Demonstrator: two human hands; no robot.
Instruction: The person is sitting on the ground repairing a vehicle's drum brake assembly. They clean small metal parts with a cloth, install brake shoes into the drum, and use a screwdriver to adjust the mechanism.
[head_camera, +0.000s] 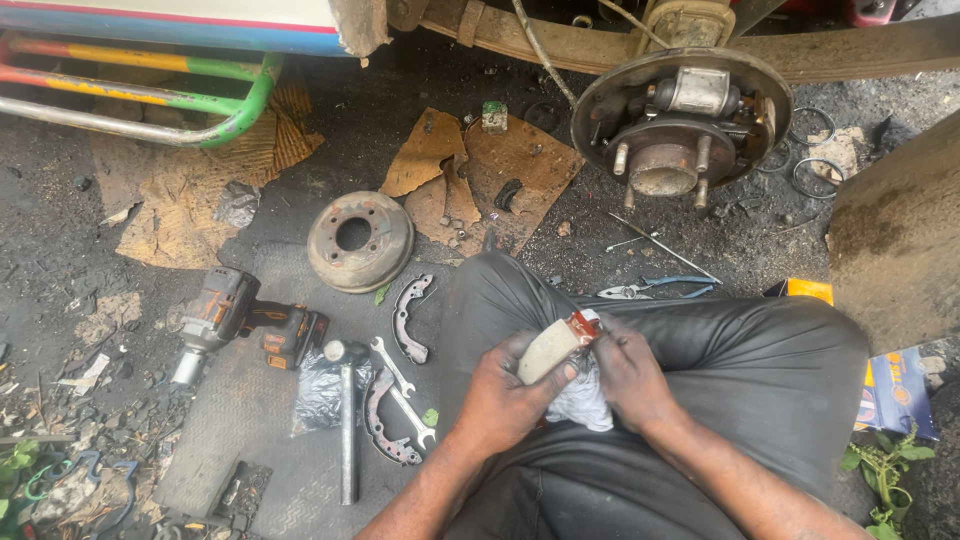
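Left hand (500, 385) curled closed around a pale curved brake shoe (550, 348) at lower centre of frame, right hand (630, 375) fingers bent, pinching its reddish end, white plastic bag (580, 400) bunched beneath, partly hidden, both forearms cut off at bottom edge, lap in dark trousers (760, 370)

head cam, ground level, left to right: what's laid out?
Impact wrench → hammer → brake drum → brake shoe → left hand → curved pale part held in both hands → right hand → pliers → wheel hub.
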